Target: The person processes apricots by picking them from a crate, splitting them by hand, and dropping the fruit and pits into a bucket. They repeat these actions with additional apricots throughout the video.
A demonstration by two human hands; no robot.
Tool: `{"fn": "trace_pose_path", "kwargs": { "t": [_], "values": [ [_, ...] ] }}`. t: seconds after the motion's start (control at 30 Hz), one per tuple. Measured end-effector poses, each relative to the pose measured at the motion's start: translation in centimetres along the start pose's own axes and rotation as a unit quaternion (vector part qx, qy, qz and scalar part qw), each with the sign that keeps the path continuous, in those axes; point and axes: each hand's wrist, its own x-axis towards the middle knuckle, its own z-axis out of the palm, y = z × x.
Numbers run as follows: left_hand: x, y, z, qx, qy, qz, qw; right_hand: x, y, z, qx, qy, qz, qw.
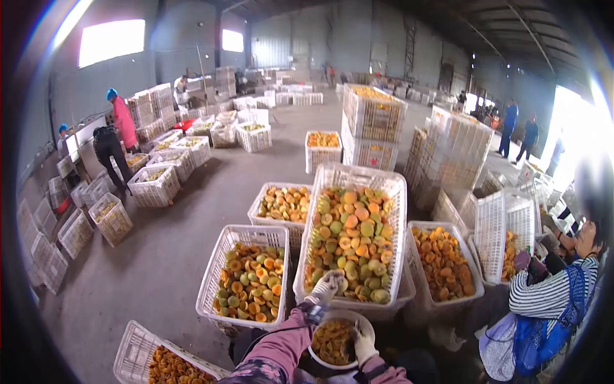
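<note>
My left hand (327,286), in a pale glove, reaches to the near edge of a raised white crate (399,192) full of whole orange and green fruit (352,237). Its fingers are curled beside a pale green fruit, and I cannot make out whether they grip it. Below it, my right hand (364,345), also gloved, is over the right side of a white bowl (318,360) of orange fruit pieces (332,339). Its fingers are closed round a small dark thing too blurred to name.
Crates of fruit stand left (208,281), right (476,281) and lower left (125,358). A co-worker in a striped top (550,297) sits at the right. Stacked crates (377,121) rise behind; other people are farther back.
</note>
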Motion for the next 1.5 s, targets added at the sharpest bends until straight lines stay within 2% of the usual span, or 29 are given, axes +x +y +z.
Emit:
{"fn": "trace_pose_path", "kwargs": {
  "t": [0.03, 0.07, 0.1, 0.13, 0.17, 0.2, 0.23, 0.27, 0.3, 0.4, 0.43, 0.5, 0.53, 0.6, 0.63, 0.7, 0.73, 0.83, 0.93, 1.0, 1.07, 1.13, 1.23, 1.27, 1.3, 1.37, 1.4, 1.47, 1.5],
  "values": [
    [-1.9, 1.2, 2.9, 0.065, 0.037, 0.043, 0.996, 0.8, -4.2, -0.9, 0.262, 0.014, 0.042, 0.964],
    [-4.0, 2.7, 5.6, -0.070, 0.050, -0.006, 0.996, 1.6, -3.0, -0.6, 0.204, 0.030, 0.046, 0.977],
    [-6.0, 4.6, 8.2, -0.203, 0.070, -0.057, 0.975, 2.5, -1.2, -0.5, -0.067, 0.047, -0.091, 0.992],
    [-7.2, 5.0, 8.9, -0.157, 0.030, -0.067, 0.985, 2.7, -4.9, -1.9, -0.053, 0.054, -0.079, 0.994],
    [-8.1, 5.0, 9.1, -0.112, -0.013, -0.076, 0.991, 3.2, -6.0, -2.3, -0.152, 0.019, -0.178, 0.972],
    [-8.7, 4.2, 9.6, -0.096, -0.023, -0.039, 0.994, 3.2, -6.1, -1.6, 0.023, -0.002, -0.067, 0.997],
    [-9.3, 3.5, 9.9, -0.081, -0.034, 0.001, 0.996, 3.1, -8.5, -2.0, 0.138, -0.026, 0.071, 0.988],
    [-10.3, 4.4, 11.0, -0.167, -0.004, -0.057, 0.984, 2.7, -10.0, -2.2, 0.166, -0.023, 0.052, 0.984],
    [-10.0, 2.6, 9.9, -0.076, 0.070, -0.048, 0.993, 2.4, -10.5, -2.2, 0.194, -0.019, 0.028, 0.980],
    [-11.5, 4.8, 9.4, -0.106, 0.055, -0.133, 0.984, 1.6, -8.9, -1.1, 0.124, -0.067, 0.051, 0.989],
    [-11.6, 3.9, 8.7, -0.089, 0.039, -0.079, 0.992, 1.1, -8.9, -0.9, 0.126, -0.069, 0.058, 0.988],
    [-10.8, -0.8, 6.1, 0.036, 0.123, 0.033, 0.991, 0.6, -9.1, -0.8, 0.095, -0.038, 0.030, 0.994],
    [-10.9, -0.8, 6.1, 0.036, 0.122, 0.028, 0.991, 0.5, -9.3, -0.9, 0.093, -0.018, 0.016, 0.995],
    [-11.1, -0.8, 6.1, -0.006, 0.142, -0.042, 0.989, 0.6, -8.4, -0.7, 0.062, -0.014, 0.015, 0.998],
    [-11.3, -0.1, 6.6, -0.005, 0.141, -0.046, 0.989, 0.6, -8.1, -0.6, 0.032, -0.012, 0.008, 0.999],
    [-11.7, 2.5, 8.6, -0.037, 0.052, -0.014, 0.998, 0.6, -9.0, -1.1, -0.004, -0.006, 0.002, 1.000],
    [-11.7, 3.4, 8.9, -0.108, 0.094, -0.118, 0.983, 0.5, -9.6, -1.4, -0.040, -0.006, -0.001, 0.999],
    [-11.5, 3.7, 9.8, -0.060, 0.124, -0.082, 0.987, 0.4, -10.3, -1.6, -0.074, -0.004, 0.000, 0.997],
    [-11.8, 3.7, 10.1, -0.016, 0.108, -0.039, 0.993, 0.2, -11.1, -1.8, -0.076, -0.001, 0.005, 0.997],
    [-11.8, 4.0, 10.1, -0.006, 0.110, -0.053, 0.992, 0.2, -11.3, -1.7, -0.078, 0.002, 0.009, 0.997],
    [-11.8, 4.0, 9.9, 0.005, 0.115, -0.067, 0.991, 0.1, -11.2, -1.6, -0.083, -0.041, 0.032, 0.995],
    [-12.0, 3.9, 9.5, 0.102, 0.064, 0.025, 0.992, -0.2, -11.2, -1.6, -0.025, -0.058, 0.030, 0.998],
    [-11.9, 3.8, 8.8, 0.114, 0.035, 0.008, 0.993, -0.4, -10.7, -1.4, 0.065, -0.073, 0.026, 0.995],
    [-11.8, 3.6, 8.8, 0.105, 0.048, -0.006, 0.993, -0.2, -10.9, -1.5, 0.005, -0.088, 0.046, 0.995],
    [-11.5, 3.5, 8.5, 0.017, 0.075, -0.074, 0.994, -0.2, -10.9, -1.6, -0.055, -0.104, 0.067, 0.991],
    [-11.6, 2.1, 8.7, -0.110, 0.159, -0.114, 0.974, 0.3, -10.3, -2.2, -0.123, -0.119, 0.072, 0.983],
    [-11.8, 1.1, 8.1, -0.082, 0.117, -0.082, 0.986, 0.5, -11.2, -3.2, -0.151, -0.133, 0.059, 0.978],
    [-12.5, 2.9, 10.5, -0.151, 0.164, -0.066, 0.973, 0.5, -11.5, -3.9, -0.206, -0.132, 0.000, 0.970],
    [-12.5, 3.4, 10.7, -0.206, 0.168, -0.073, 0.961, 0.3, -11.7, -3.8, -0.202, -0.143, 0.007, 0.969]
  ]
}}
